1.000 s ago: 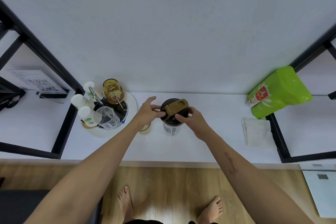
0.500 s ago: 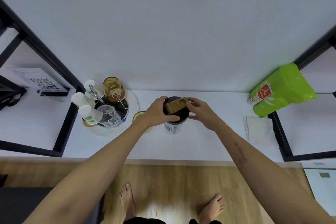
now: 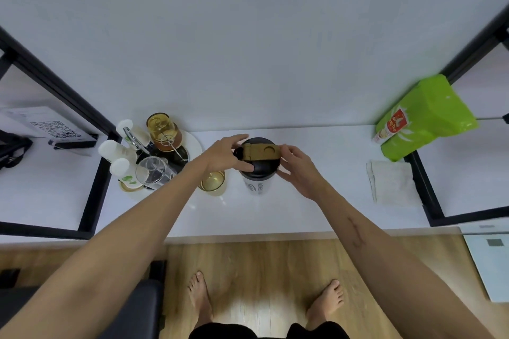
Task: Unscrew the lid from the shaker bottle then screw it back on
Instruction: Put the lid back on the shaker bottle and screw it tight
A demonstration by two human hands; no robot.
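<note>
A white shaker bottle (image 3: 258,187) with dark lettering stands upright on the white counter (image 3: 316,201). On top sits its black lid (image 3: 260,166) with a tan flip cap across it. My left hand (image 3: 224,154) grips the lid's left side, thumb at the front rim and fingers over the back. My right hand (image 3: 296,166) pinches the lid's right edge with its fingertips. The joint between lid and bottle is hidden by my fingers.
A small amber glass (image 3: 212,181) stands just left of the bottle under my left wrist. Further left, a round tray (image 3: 195,143) holds glasses and paper cups. A folded cloth (image 3: 391,181) and a green bag (image 3: 421,118) lie to the right. Black frame posts (image 3: 93,187) flank the counter.
Both hands have shifted around the lid, and its tan cap has turned from a slant to lying nearly level across the top. The bottle stays in place.
</note>
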